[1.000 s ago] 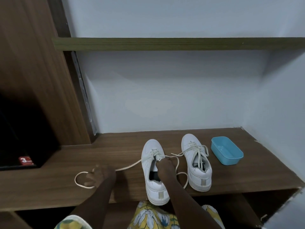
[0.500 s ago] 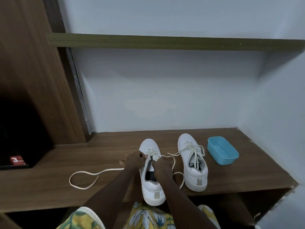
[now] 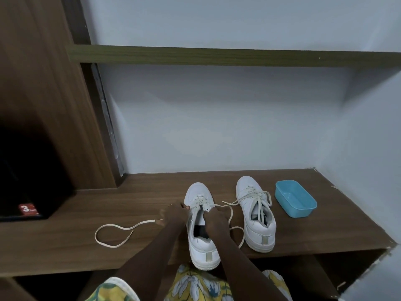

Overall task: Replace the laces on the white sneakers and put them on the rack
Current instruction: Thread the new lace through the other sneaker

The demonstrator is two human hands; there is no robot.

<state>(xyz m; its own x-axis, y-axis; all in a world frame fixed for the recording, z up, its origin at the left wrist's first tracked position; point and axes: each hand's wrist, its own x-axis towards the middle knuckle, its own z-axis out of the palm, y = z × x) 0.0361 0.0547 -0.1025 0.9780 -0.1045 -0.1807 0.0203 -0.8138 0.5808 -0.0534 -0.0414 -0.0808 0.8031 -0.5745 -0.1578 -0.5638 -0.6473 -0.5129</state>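
Observation:
Two white sneakers stand on the wooden shelf [image 3: 141, 192], toes toward the wall. The left sneaker [image 3: 202, 248] is partly laced with a cream lace [image 3: 112, 225]. One long end trails left in a loop on the wood; the other end curls to the right of the shoe. My left hand [image 3: 174, 213] is at the shoe's left eyelet row and pinches the lace there. At the tongue, my right hand [image 3: 214, 221] pinches the lace on the right eyelet row. The right sneaker [image 3: 258, 227] is laced, with its ends loose.
A blue plastic tub [image 3: 295, 198] sits right of the sneakers near the side wall. A higher shelf board [image 3: 217, 55] runs across above. A dark cabinet opening with a red label [image 3: 27, 208] lies to the left. My patterned clothing shows at the bottom edge.
My left hand left the lace loop on the wood and came right to the left sneaker's eyelets. The right hand stayed at the tongue. The loop now lies slack.

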